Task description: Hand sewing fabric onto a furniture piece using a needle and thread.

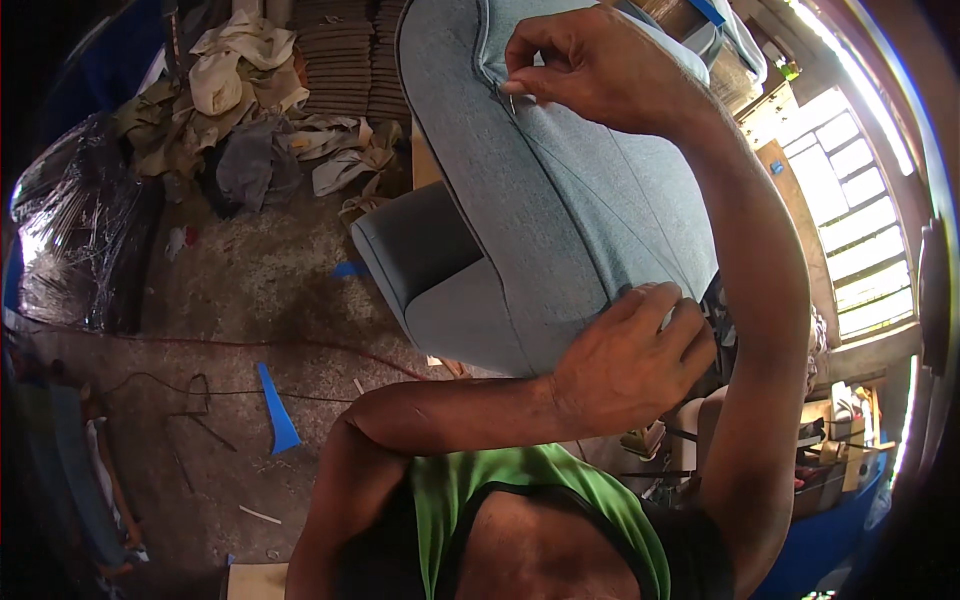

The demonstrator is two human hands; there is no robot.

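Observation:
A sofa or armchair (pixel 545 225) in blue-grey fabric stands before me, with a dark seam running down its upper side. At the far end of that seam, my right hand (pixel 595 75) pinches a thin, curved metal needle (pixel 513 103) between thumb and fingers. Dark thread (pixel 585 190) stretches across the fabric from the needle end back toward my left hand (pixel 637 358). That left hand rests on the near end of the upholstery, fingers curled and closed; its fingertips are partly hidden, so what they grip does not show.
Crumpled cloth scraps (pixel 260 165) lie on the floor at the far left, beside a plastic-wrapped bundle (pixel 85 240). A blue strip (pixel 278 415) and a cord (pixel 290 343) are on the concrete floor. A blue container (pixel 840 525) with odds and ends stands at the right, below a barred window (pixel 850 200).

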